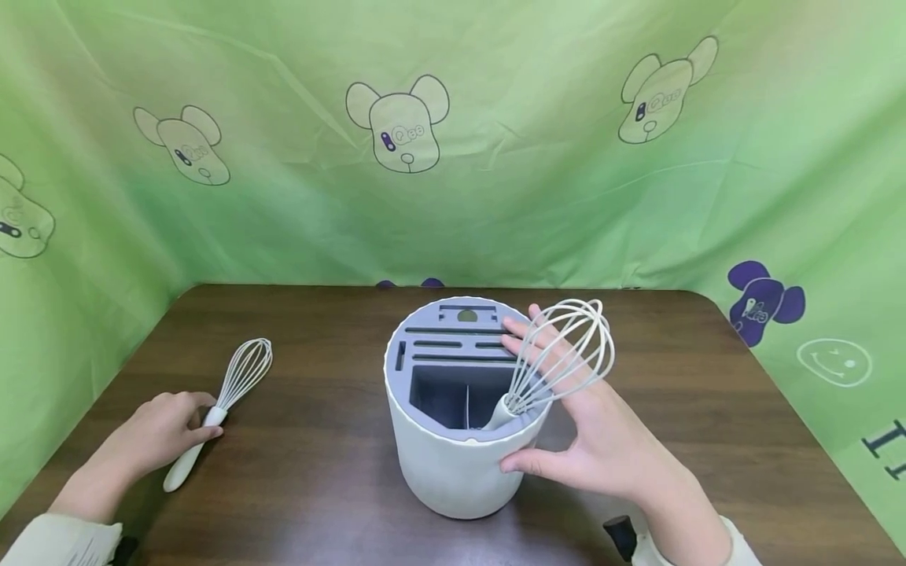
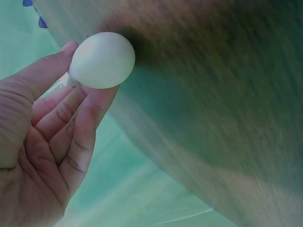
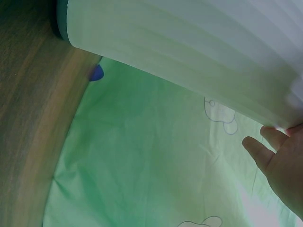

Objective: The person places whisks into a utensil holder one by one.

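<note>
On the left of the head view, my left hand [image 1: 157, 431] pinches the white handle of a small whisk [image 1: 184, 467], its wire end pointing away. The left wrist view shows the rounded handle end [image 2: 103, 60] between thumb and fingers. A white round utensil holder [image 1: 456, 472] with a grey slotted top stands mid-table. A larger whisk [image 1: 504, 410] leans in its open compartment, wires up; its lower handle is hidden. My right hand [image 1: 602, 440] is spread at the holder's right side, thumb against the wall, fairly straight fingers behind the wires by the rim.
The brown wooden table [image 1: 311, 479] has a green patterned cloth [image 1: 495, 220] hanging behind it and at its sides. The holder's top [image 1: 403, 393] has several narrow slots and a divided compartment. A dark object [image 1: 620, 538] sits by the right wrist.
</note>
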`<act>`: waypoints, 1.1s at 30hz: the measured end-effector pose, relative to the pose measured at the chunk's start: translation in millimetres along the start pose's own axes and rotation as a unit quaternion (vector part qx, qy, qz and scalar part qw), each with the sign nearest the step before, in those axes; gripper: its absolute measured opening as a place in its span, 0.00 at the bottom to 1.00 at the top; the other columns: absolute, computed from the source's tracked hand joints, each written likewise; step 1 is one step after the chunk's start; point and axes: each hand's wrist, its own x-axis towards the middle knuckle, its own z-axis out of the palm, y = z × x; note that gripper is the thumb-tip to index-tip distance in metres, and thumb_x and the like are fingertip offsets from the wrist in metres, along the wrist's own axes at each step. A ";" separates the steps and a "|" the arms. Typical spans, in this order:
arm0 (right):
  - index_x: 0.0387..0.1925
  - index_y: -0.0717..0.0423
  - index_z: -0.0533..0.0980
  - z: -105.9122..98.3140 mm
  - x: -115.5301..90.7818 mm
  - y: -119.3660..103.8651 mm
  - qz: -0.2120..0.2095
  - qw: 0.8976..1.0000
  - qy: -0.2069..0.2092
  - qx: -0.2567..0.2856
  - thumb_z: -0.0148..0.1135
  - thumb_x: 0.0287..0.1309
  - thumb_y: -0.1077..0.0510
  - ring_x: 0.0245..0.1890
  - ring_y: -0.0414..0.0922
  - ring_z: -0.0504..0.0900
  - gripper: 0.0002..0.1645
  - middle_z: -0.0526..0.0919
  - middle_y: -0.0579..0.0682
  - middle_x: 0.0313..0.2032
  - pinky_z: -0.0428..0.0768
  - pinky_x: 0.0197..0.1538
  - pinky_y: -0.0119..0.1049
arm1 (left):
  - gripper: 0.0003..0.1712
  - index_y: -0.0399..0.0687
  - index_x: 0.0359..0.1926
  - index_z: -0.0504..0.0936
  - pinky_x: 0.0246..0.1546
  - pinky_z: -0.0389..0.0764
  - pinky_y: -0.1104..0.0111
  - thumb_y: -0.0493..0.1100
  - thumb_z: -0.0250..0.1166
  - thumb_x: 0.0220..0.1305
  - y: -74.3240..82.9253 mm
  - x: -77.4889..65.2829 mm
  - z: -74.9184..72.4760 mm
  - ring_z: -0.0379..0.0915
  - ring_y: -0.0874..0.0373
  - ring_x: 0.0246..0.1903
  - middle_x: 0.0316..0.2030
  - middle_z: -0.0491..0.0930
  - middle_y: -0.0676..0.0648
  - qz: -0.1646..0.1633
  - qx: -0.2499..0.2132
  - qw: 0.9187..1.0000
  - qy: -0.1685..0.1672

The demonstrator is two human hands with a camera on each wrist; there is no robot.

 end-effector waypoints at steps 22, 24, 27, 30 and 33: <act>0.72 0.57 0.62 0.2 1.7 -0.6 -0.002 1.000 0.001 -0.002 0.78 0.39 0.34 0.80 0.53 0.45 0.64 0.59 0.54 0.75 0.46 0.78 0.31 | 0.21 0.35 0.47 0.82 0.21 0.67 0.71 0.45 0.73 0.57 16.8 -1.4 -4.0 0.64 0.72 0.19 0.17 0.74 0.62 0.042 0.006 0.999 0.031; 0.72 0.57 0.62 0.4 1.8 -0.6 -0.003 1.000 0.002 -0.002 0.78 0.39 0.33 0.80 0.53 0.45 0.63 0.59 0.54 0.75 0.46 0.78 0.31 | 0.21 0.34 0.47 0.82 0.21 0.67 0.71 0.45 0.73 0.57 17.4 -1.6 -4.1 0.64 0.72 0.19 0.17 0.74 0.62 0.044 0.007 0.998 0.034; 0.72 0.58 0.62 0.6 1.7 -0.4 -0.007 1.000 0.005 -0.001 0.77 0.40 0.33 0.79 0.53 0.46 0.63 0.60 0.54 0.75 0.47 0.78 0.31 | 0.21 0.35 0.47 0.82 0.22 0.67 0.72 0.44 0.72 0.57 18.9 -2.2 -4.5 0.63 0.73 0.19 0.18 0.74 0.63 0.048 0.005 0.998 0.039; 0.72 0.58 0.62 0.9 1.8 -0.1 -0.011 1.000 0.006 -0.002 0.77 0.40 0.33 0.79 0.53 0.46 0.63 0.60 0.54 0.75 0.46 0.78 0.31 | 0.19 0.37 0.46 0.82 0.22 0.66 0.72 0.44 0.72 0.58 22.5 -2.9 -5.2 0.63 0.74 0.19 0.18 0.73 0.64 0.057 0.000 0.997 0.044; 0.72 0.58 0.62 0.8 1.8 0.1 -0.011 1.000 0.007 -0.003 0.77 0.40 0.32 0.79 0.53 0.46 0.63 0.60 0.55 0.75 0.46 0.78 0.31 | 0.18 0.39 0.46 0.82 0.22 0.66 0.73 0.44 0.73 0.57 27.9 -3.2 -6.1 0.62 0.74 0.19 0.18 0.73 0.65 0.065 -0.003 0.997 0.048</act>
